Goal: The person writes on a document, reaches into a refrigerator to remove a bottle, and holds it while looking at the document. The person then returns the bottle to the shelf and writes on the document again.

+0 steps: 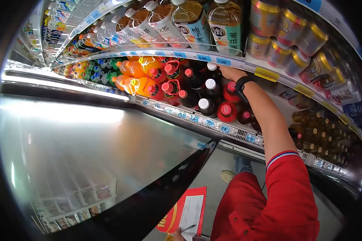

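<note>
My right arm, with a red sleeve and a black wristband, reaches into an open drinks cooler. My right hand (pixel 231 73) is under the shelf edge, beside a dark bottle with a white cap (pixel 212 66); its fingers are mostly hidden. Just below the wrist stand red-capped bottles (pixel 227 109) and more white-capped dark bottles (pixel 206 105). Low in the view, my left hand (pixel 177 235) is partly cut off by the frame edge, closed around a pen (pixel 188 227). Close to it are a sheet of paper with writing (pixel 191 209) and a red printed board (pixel 202 197).
The glass cooler door (pixel 88 148) stands open on the left. Above my hand runs a shelf edge with price tags (pixel 181 54), carrying tea bottles (pixel 225 30) and cans (pixel 265 18). Orange drink bottles (pixel 134 86) stand left, small brown bottles (pixel 321 134) right.
</note>
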Available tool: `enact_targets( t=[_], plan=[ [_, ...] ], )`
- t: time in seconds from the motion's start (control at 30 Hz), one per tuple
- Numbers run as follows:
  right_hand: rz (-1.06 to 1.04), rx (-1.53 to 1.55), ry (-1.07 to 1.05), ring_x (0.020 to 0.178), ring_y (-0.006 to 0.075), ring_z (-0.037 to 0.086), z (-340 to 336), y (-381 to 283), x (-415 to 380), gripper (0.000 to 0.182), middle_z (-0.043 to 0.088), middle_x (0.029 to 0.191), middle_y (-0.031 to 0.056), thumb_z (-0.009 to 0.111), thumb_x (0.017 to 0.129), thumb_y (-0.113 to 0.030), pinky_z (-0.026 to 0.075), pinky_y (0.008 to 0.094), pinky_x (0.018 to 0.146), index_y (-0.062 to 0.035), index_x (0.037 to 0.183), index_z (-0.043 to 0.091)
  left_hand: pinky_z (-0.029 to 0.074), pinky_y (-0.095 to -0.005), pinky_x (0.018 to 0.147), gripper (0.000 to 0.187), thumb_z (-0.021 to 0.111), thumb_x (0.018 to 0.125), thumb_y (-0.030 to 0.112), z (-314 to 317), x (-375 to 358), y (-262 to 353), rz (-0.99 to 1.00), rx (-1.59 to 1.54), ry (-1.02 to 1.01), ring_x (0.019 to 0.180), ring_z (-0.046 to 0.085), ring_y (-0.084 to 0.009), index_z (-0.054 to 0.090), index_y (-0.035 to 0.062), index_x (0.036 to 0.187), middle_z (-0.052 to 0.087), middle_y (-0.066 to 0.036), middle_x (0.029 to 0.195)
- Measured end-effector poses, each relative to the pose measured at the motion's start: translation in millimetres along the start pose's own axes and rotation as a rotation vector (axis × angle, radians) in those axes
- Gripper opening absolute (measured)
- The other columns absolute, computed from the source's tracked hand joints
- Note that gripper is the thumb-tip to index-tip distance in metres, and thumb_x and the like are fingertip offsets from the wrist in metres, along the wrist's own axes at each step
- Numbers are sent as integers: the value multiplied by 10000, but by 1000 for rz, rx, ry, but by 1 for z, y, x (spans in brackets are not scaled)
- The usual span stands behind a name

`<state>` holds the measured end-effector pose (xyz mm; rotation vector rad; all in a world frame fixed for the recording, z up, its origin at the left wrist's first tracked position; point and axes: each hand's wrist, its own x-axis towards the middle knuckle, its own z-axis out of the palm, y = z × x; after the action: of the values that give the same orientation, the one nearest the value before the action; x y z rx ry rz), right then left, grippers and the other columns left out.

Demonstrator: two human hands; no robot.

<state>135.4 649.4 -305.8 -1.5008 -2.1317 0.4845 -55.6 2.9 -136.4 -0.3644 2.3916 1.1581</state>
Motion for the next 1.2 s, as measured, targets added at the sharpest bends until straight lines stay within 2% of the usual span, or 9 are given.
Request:
enact_targets(
  t=[0.17, 0.43, 0.53, 0.57, 0.8, 0.97, 1.0, 1.07, 1.2],
  plan=[
    [-107, -65, -44, 1183, 419, 404, -2, 24, -9, 535, 433, 1290, 234, 456, 815, -33, 320, 424, 1005, -149, 1332, 381, 351, -414, 437, 436, 668, 769, 402, -12, 44, -67, -77, -73, 73, 556, 428, -210, 473, 64, 575, 436, -115, 499],
    [-71, -75, -146, 1256, 404, 321, -23, 14, -30, 661, 324, 1380, 235, 522, 785, -59, 305, 432, 1032, -157, 1392, 281, 373, -332, 527, 218, 611, 836, 224, -21, 32, -102, -300, -305, -320, 598, 417, -150, 468, 90, 740, 477, -25, 686],
    [-121, -89, -92, 1250, 384, 345, -13, 21, -21, 626, 362, 1354, 246, 580, 810, -199, 303, 395, 1036, -63, 1362, 319, 383, -342, 567, 185, 570, 858, 206, -21, 50, -128, 53, 150, -321, 602, 417, -163, 466, 77, 775, 456, -17, 681],
    [-112, -86, -68, 1243, 385, 355, -11, 16, -19, 635, 367, 1350, 247, 601, 803, -234, 307, 398, 1031, -50, 1348, 335, 387, -361, 601, 157, 537, 859, 183, -17, 43, -123, -108, 19, -340, 642, 432, -189, 496, 38, 816, 473, -34, 721],
    [57, -5, 227, 1159, 394, 437, 21, -30, 9, 750, 476, 1232, 232, 724, 680, -435, 340, 429, 986, -39, 1254, 447, 396, -364, 692, 191, 548, 842, 196, 4, 26, -97, -97, 97, -223, 765, 452, -201, 516, 23, 917, 509, -72, 852],
    [10, 250, -58, 1096, 375, 498, 32, 2, 25, 589, 532, 1176, 227, 693, 746, -335, 392, 400, 934, -16, 1200, 494, 400, -363, 747, 243, 561, 829, 210, 25, 4, -65, -89, -21, -213, 839, 460, -204, 526, 23, 980, 528, -94, 934],
    [16, 282, -67, 1093, 366, 503, 29, 7, 23, 551, 538, 1177, 214, 672, 767, -313, 391, 403, 932, -28, 1205, 496, 407, -330, 642, 202, 564, 834, 218, 13, 35, -98, -234, -51, -215, 761, 469, -171, 535, 47, 936, 521, -65, 856],
    [-14, 81, -103, 1082, 362, 512, 12, 2, 18, 510, 551, 1165, 206, 655, 781, -292, 396, 403, 923, -30, 1194, 510, 384, -313, 537, 201, 584, 838, 259, 7, 46, -107, -170, 150, -202, 661, 466, -153, 536, 66, 868, 498, -45, 756],
    [-40, 83, -40, 1052, 376, 527, -1, 9, 9, 424, 565, 1128, 206, 652, 772, -270, 404, 438, 904, -66, 1131, 553, 382, -301, 559, 224, 604, 845, 260, 17, 28, -111, 405, 339, -225, 684, 470, -158, 516, 57, 876, 492, -54, 758]
  ],
)
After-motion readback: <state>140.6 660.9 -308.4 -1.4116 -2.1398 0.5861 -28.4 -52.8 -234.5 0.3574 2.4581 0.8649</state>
